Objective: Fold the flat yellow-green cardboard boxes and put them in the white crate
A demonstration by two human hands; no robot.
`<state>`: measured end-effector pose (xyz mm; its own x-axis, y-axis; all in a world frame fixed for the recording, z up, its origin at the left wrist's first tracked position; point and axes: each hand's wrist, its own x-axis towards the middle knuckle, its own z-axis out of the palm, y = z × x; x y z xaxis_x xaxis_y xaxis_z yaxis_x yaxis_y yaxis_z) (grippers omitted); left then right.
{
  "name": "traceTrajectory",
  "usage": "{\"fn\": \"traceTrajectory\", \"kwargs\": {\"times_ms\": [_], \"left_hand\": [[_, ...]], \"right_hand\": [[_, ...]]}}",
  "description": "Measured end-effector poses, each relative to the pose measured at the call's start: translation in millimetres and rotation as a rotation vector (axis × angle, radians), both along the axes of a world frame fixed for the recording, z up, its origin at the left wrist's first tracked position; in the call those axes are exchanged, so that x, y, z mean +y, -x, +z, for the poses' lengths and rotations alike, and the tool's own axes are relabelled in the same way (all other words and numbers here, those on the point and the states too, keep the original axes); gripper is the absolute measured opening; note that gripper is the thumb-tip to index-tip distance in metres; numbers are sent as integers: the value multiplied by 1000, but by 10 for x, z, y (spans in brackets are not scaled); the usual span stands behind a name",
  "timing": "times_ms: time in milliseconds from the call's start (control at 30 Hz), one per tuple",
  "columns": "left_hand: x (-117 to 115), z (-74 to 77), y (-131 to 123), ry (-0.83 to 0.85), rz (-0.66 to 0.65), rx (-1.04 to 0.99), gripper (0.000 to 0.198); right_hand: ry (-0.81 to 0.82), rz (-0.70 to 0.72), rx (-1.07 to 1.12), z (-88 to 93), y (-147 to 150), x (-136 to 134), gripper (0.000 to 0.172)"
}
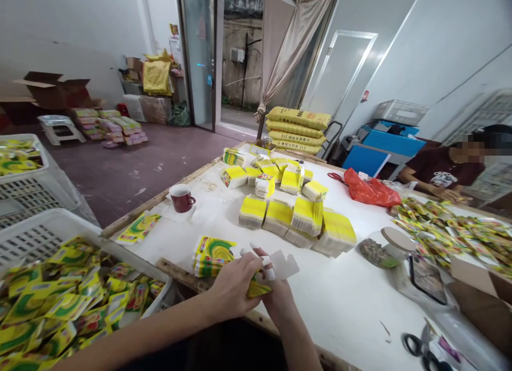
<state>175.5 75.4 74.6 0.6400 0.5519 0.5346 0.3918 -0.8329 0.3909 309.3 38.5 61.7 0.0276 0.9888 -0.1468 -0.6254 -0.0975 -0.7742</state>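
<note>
My left hand (236,284) is closed over a yellow-green packet (258,290) just above the table's near edge. From beneath and to the right, my right hand (279,296) closes around the same packet. A thin white flap or card (287,264) sticks out above my right fingers; whether it belongs to the packet I cannot tell. White coverings sit on some fingertips. Left of my hands lies a small stack of printed yellow-green packets (214,255). Beyond them stand thick bundles of yellow-and-white packets or cards (279,215), with smaller bundles (292,178) behind.
A basket (86,222) full of packets stands at lower left. On the white table (212,200) are a maroon mug (182,198), a red bag (370,188), a jar (384,248), a phone (427,279) and scissors (424,349). A person (444,171) sits behind a packet heap (456,232).
</note>
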Motion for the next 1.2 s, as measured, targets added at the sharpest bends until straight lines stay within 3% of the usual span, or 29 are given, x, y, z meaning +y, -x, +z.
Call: {"fn": "traceTrajectory", "kwargs": {"times_ms": [100, 233, 367, 567, 733, 900, 1033, 1133, 1200], "left_hand": [[34, -22, 47, 49, 1, -15, 61], [7, -41, 243, 249, 62, 27, 56], [-43, -43, 522, 360, 196, 111, 72], [-34, -78, 855, 159, 353, 173, 69], [-16, -96, 899, -19, 356, 232, 60], [-22, -59, 872, -15, 351, 419, 61], [-15, -35, 873, -58, 369, 450, 56], [-17, -25, 873, -109, 381, 404, 57], [-20, -20, 874, -147, 411, 346, 58]], "right_hand": [[-13, -21, -75, 3, 64, 56, 58], [-82, -29, -222, -64, 253, 82, 73], [-92, -19, -367, -129, 493, 76, 73], [-59, 227, -143, -80, 706, 104, 58], [28, 103, -378, -151, 676, 131, 56], [-35, 61, -445, -197, 615, 200, 38], [34, 102, -357, -231, 594, 201, 30], [92, 74, -193, -233, 625, 171, 24], [84, 137, -73, -211, 661, 151, 21]]}}
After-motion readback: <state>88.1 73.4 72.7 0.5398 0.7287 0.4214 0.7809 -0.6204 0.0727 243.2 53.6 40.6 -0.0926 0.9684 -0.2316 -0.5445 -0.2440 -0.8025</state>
